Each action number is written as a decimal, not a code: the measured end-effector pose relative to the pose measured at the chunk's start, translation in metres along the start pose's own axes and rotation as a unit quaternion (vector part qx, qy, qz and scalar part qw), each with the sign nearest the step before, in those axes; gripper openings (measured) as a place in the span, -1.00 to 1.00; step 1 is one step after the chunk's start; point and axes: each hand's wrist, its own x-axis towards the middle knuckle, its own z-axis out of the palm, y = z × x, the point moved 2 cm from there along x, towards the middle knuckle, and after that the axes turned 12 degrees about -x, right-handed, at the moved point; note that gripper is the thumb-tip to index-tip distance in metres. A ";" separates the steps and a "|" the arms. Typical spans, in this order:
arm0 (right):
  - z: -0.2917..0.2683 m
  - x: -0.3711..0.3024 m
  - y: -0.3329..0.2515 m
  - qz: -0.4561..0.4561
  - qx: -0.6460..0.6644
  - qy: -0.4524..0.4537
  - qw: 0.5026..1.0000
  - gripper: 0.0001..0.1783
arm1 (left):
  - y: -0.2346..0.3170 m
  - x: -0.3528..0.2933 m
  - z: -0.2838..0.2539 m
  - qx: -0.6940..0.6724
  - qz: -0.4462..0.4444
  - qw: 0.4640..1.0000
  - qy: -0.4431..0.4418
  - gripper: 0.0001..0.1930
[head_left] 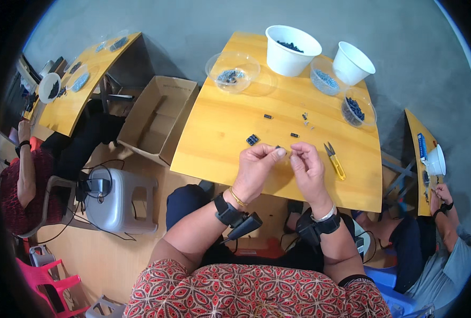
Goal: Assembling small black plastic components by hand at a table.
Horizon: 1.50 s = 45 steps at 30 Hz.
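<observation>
My left hand [258, 167] is closed in a pinch over the table's near edge, thumb against forefinger. A small dark piece [278, 147] just shows at its fingertips. Close beside it, my right hand [308, 169] also pinches; whatever is between its fingertips is too small to make out. Beyond the hands lie a group of small dark blue blocks [252, 140], a small black block [295, 135] and another black block [268, 116]. A few tiny metal bits [306, 117] are scattered near them. Yellow-handled snips [335, 161] rest right of my right hand.
Along the table's [209, 138] far side stand a white tub [293, 62] of black parts, a white bucket [354, 63], and clear bowls of small parts. An open cardboard box [158, 119] sits left. People work at tables on both sides; a grey stool [120, 201] stands left.
</observation>
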 end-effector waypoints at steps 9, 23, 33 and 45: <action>0.000 -0.002 0.001 -0.147 -0.167 0.001 0.975 -0.85 | -0.017 -0.002 -0.003 -0.095 -0.082 0.992 -0.033 -0.89; -0.006 0.000 0.021 -0.040 -0.005 -0.043 0.998 -0.92 | -0.011 -0.002 -0.006 -0.052 -0.106 0.991 -0.061 -0.91; -0.014 -0.006 0.008 -0.109 -0.124 -0.050 0.985 -0.87 | -0.016 -0.003 0.000 0.078 -0.088 0.991 -0.059 -0.85; -0.134 0.117 0.032 -0.254 -0.550 0.198 0.771 -0.85 | -0.021 -0.003 -0.006 0.043 -0.067 0.986 -0.145 -0.84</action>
